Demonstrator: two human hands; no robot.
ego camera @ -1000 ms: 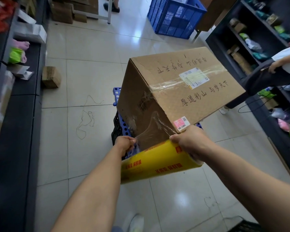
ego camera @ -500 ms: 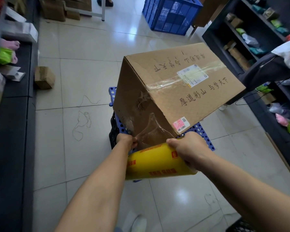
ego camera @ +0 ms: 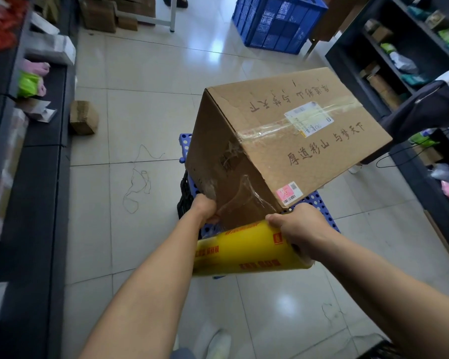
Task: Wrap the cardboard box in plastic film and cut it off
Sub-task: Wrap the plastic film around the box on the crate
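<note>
A large brown cardboard box (ego camera: 283, 141), taped and labelled on top, rests on a blue perforated stool (ego camera: 314, 206) in the middle of the aisle. Below its near face lies a yellow roll of plastic film (ego camera: 244, 251), held sideways. My right hand (ego camera: 298, 229) grips the roll's right end. My left hand (ego camera: 205, 208) pinches the loose edge of clear film (ego camera: 241, 200) against the box's near face, at its lower left. The film is stretched and wrinkled between roll and box.
Dark shelving (ego camera: 24, 177) runs along the left, stocked shelves (ego camera: 405, 60) along the right with a person's sleeve (ego camera: 425, 107) there. A blue crate (ego camera: 278, 22) stands ahead, a small carton (ego camera: 83, 117) and loose string (ego camera: 138, 182) lie on the tiled floor.
The roll has sunk slightly lower and nearer to me while both hands keep their hold; the film between roll and box is a little longer. The box has stayed put.
</note>
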